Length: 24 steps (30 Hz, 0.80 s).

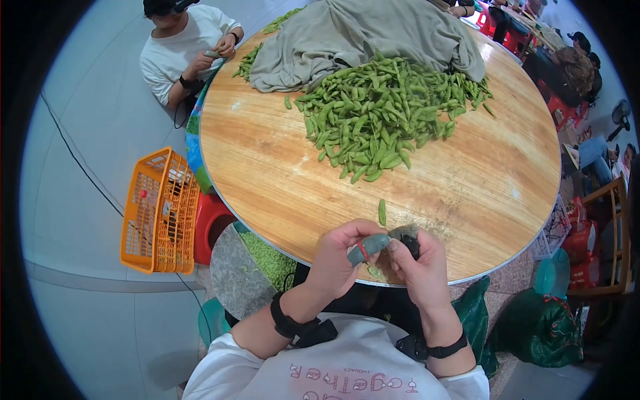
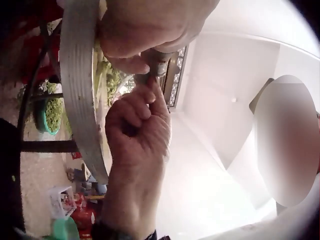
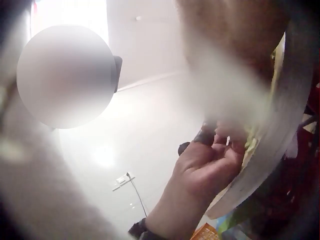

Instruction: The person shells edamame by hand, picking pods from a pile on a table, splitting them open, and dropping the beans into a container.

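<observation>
In the head view, my left hand [image 1: 337, 260] and right hand [image 1: 425, 270] meet fingertip to fingertip over the table's near edge. A grey-green finger cover [image 1: 360, 251] with a red band sits on a left digit, and a dark cover [image 1: 408, 243] shows on the right hand. Both hands have curled fingers, also in the left wrist view, where one hand [image 2: 140, 135] reaches up from below. I cannot tell what lies between the fingertips. One green bean pod [image 1: 382, 212] rests just beyond them, and a pale green piece [image 1: 375, 272] lies beneath.
A heap of green pods [image 1: 373, 120] covers the middle of the round wooden table [image 1: 253, 180], partly under a grey cloth [image 1: 373, 33]. Shelled beans [image 1: 267, 260] fill a container at lower left, near an orange crate [image 1: 157, 210]. Another person [image 1: 183, 50] sits at left.
</observation>
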{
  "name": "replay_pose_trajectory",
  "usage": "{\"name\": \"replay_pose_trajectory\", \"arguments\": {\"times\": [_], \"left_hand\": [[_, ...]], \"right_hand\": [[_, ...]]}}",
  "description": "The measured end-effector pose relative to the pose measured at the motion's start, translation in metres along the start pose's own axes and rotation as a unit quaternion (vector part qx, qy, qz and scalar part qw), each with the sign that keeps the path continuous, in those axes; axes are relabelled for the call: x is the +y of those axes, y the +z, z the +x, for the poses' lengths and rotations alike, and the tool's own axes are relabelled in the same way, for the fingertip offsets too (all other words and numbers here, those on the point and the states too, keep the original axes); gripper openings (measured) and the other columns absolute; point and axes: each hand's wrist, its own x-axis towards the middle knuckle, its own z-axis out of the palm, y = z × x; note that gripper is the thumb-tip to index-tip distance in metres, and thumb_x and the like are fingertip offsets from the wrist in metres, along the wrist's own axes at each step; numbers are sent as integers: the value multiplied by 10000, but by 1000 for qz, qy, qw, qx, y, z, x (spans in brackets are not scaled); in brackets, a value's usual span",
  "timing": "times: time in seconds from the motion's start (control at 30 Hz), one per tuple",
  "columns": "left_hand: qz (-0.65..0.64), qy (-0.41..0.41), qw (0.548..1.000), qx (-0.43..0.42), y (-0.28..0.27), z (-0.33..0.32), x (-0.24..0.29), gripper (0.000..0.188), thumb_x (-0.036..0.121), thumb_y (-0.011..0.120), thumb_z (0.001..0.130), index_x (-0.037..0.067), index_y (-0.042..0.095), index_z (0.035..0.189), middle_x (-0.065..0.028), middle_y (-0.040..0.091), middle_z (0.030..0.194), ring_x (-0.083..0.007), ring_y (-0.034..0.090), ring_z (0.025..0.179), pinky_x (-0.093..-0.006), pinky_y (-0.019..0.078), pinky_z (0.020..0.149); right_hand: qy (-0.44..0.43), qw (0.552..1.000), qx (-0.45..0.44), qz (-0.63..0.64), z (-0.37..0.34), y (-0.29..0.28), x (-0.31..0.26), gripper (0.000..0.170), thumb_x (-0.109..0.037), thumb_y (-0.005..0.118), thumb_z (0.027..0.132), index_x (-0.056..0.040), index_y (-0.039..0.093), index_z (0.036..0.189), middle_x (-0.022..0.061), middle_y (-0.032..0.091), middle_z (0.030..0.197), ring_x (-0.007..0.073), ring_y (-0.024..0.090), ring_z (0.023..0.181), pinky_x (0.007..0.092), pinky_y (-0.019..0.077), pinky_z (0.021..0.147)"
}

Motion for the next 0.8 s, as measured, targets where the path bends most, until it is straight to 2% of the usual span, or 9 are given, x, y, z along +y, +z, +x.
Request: {"name": "replay_pose_trajectory", "arguments": {"times": [0.07, 0.13, 0.27, 0.4, 0.5, 0.6, 0.67, 0.7, 0.8], "left_hand": [[10, -2, 1000, 23, 1, -4, 0, 210, 43, 598, 801, -39, 572, 993, -67, 594, 823, -117, 548, 722, -238, 439, 656], [18, -4, 999, 44, 4, -6, 3, 148, 46, 604, 799, -37, 597, 922, -68, 595, 821, -115, 548, 691, -233, 442, 624], [141, -5, 987, 80, 5, -8, 7, 144, 26, 584, 807, -33, 589, 938, -63, 601, 797, -96, 539, 639, -207, 438, 584], [215, -14, 973, 86, -3, -4, 6, 171, -4, 550, 811, -34, 576, 978, -54, 596, 778, -78, 530, 636, -196, 431, 579], [195, -12, 976, 99, -10, 3, 14, 183, -20, 514, 820, -30, 569, 994, -42, 591, 774, -66, 519, 636, -186, 420, 577], [165, 21, 985, 54, -16, 3, 28, 217, -13, 488, 831, -27, 565, 1033, -21, 578, 748, -54, 494, 613, -177, 392, 550], [238, -40, 970, -3, -12, -7, 46, 248, -8, 487, 828, -27, 555, 1066, -16, 578, 748, -50, 489, 614, -171, 384, 547], [306, -102, 945, -60, -10, -10, 51, 281, -3, 487, 825, -27, 545, 1099, -11, 577, 748, -46, 483, 616, -165, 376, 545], [272, -50, 961, -2, -12, -9, 55, 321, 10, 509, 814, -23, 537, 1131, -11, 586, 798, -46, 497, 644, -157, 383, 564]], "right_hand": [[-18, 1000, 4, -21, -2, 3, 1, 100, -77, 619, 802, -5, 567, 755, 1, 544, 569, 82, 489, 471, 241, 384, 439], [-300, 895, 32, -330, -5, 5, 2, 86, -57, 633, 739, -36, 552, 716, 52, 531, 551, 182, 528, 454, 288, 400, 429], [-370, 825, -9, -427, -4, 4, 4, 156, -71, 644, 678, -64, 489, 659, 95, 516, 559, 259, 532, 471, 345, 414, 437], [-331, 829, -31, -449, 0, 7, -1, 173, -90, 647, 694, -53, 480, 667, 108, 526, 581, 270, 544, 494, 352, 420, 447], [-212, 882, -79, -414, 10, 5, -6, 164, -115, 636, 729, -45, 491, 695, 123, 556, 614, 280, 569, 526, 367, 431, 463], [-197, 936, 15, -290, 27, 6, -11, 168, -160, 623, 761, -47, 501, 741, 135, 573, 616, 296, 587, 554, 381, 446, 481], [-218, 792, 40, -569, 37, 7, -9, 180, -191, 621, 767, -54, 504, 771, 133, 574, 584, 302, 592, 553, 386, 455, 490], [-218, 791, 13, -571, 36, 11, -7, 195, -206, 627, 761, -57, 504, 783, 135, 579, 593, 300, 594, 558, 383, 457, 490], [-188, 802, 0, -566, 32, 17, 2, 198, -201, 626, 754, -51, 497, 764, 161, 581, 615, 313, 592, 566, 395, 457, 494]]}}
